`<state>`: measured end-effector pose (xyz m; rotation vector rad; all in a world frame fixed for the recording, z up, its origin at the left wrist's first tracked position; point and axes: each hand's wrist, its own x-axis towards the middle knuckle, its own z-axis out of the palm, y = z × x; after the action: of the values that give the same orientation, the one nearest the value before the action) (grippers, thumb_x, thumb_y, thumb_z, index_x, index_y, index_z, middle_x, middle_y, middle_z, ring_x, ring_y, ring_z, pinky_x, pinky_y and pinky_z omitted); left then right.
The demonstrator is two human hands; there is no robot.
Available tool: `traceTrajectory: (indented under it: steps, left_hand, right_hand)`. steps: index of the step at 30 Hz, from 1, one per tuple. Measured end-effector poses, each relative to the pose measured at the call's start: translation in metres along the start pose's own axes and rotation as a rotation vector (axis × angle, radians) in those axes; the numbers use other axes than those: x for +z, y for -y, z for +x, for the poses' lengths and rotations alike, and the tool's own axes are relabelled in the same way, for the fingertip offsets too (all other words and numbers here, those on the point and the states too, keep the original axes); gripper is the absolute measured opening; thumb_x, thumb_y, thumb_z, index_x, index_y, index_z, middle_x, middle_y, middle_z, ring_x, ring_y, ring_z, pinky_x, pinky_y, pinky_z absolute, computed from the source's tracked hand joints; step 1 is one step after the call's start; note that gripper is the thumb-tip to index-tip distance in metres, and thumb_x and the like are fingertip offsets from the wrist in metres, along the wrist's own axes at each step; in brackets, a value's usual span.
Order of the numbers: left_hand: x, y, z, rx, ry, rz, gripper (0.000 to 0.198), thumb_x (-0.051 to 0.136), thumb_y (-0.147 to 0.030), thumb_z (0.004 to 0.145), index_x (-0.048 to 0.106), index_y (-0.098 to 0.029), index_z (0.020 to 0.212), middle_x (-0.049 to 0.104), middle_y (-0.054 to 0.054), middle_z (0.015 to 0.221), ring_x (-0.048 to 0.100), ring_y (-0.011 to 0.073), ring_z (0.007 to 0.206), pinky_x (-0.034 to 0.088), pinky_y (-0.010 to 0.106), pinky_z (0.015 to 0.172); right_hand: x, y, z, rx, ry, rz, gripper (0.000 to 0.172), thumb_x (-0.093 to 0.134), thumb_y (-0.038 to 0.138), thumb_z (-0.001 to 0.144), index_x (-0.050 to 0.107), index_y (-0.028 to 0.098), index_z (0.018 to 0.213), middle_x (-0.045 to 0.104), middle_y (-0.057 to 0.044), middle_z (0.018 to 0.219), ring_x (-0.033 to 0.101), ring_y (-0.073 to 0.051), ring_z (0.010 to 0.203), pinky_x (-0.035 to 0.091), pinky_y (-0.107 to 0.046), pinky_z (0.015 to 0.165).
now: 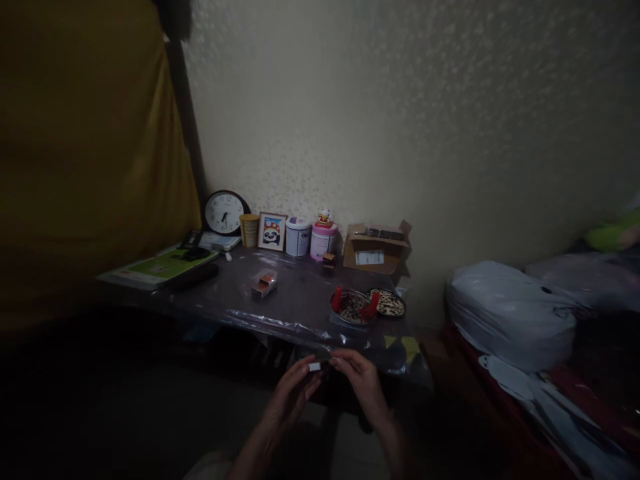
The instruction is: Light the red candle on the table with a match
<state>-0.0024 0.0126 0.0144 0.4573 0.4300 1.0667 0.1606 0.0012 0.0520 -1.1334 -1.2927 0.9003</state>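
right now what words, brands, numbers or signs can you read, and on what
"12": clock; I can't read the rest surely.
White tub, pink tub: print too blurred.
Box label, green cover: too small.
White piece at left hand: none legible.

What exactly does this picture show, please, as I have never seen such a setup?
This is no machine: a person works bare-handed, seen from a camera worn on that person's head, looking forward and down. The left hand holds a small white object; the right hand is close beside it, though dimness hides whether it grips anything. Beyond lies a plastic-covered table. Along its back are a clock, a framed panda picture, two tubs and a cardboard box. Nearer the front, two red candle-like sticks stand in a round dish.
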Motion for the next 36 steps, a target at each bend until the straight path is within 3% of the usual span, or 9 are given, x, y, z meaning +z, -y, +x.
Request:
traceTrajectory:
  steps: [5,16,27,32,36]
  left_hand:
    - [-0.001,0.000,0.000,0.001,-0.015,-0.005,0.021,0.064,-0.021,0.070,0.068,-0.017,0.091,0.072,0.006,0.090,0.063,0.0181,0.087,0.043,0.029,0.085]
    - [-0.001,0.003,0.000,-0.013,0.004,-0.017,0.019,0.064,-0.018,0.069,0.069,-0.014,0.087,0.072,0.008,0.093,0.062,0.0204,0.092,0.042,0.031,0.089]
    - [0.001,0.003,0.003,0.034,-0.039,0.053,0.018,0.066,-0.024,0.067,0.070,-0.018,0.084,0.072,0.006,0.093,0.060,0.0225,0.097,0.037,0.036,0.095]
    - [0.022,-0.007,-0.001,0.086,-0.027,0.136,0.017,0.064,-0.025,0.070,0.070,-0.017,0.084,0.071,0.007,0.094,0.059,0.0231,0.099,0.034,0.038,0.098]
    - [0.044,-0.018,-0.009,0.130,-0.056,0.138,0.017,0.064,-0.027,0.068,0.069,-0.017,0.081,0.071,0.007,0.092,0.058,0.0226,0.098,0.035,0.038,0.096]
  right_hand:
    - [0.007,0.001,-0.003,-0.169,0.008,-0.169,0.016,0.060,0.034,0.075,0.066,0.020,0.075,0.065,-0.003,0.079,0.060,-0.018,0.079,0.047,-0.028,0.074]
    - [0.010,-0.002,-0.005,-0.077,-0.039,-0.162,0.020,0.059,0.038,0.076,0.062,0.019,0.079,0.067,-0.002,0.075,0.063,-0.018,0.073,0.048,-0.027,0.069]
    - [0.014,0.001,-0.006,-0.217,-0.056,-0.302,0.018,0.054,0.035,0.080,0.064,0.021,0.075,0.066,0.000,0.073,0.062,-0.018,0.073,0.047,-0.024,0.068]
    - [0.014,0.005,-0.003,-0.190,-0.125,-0.266,0.019,0.053,0.036,0.080,0.064,0.021,0.077,0.068,-0.001,0.075,0.064,-0.018,0.072,0.048,-0.024,0.068]
    - [0.011,0.026,0.002,-0.267,-0.201,-0.272,0.019,0.052,0.036,0.080,0.063,0.020,0.077,0.068,-0.002,0.076,0.063,-0.018,0.074,0.049,-0.026,0.070]
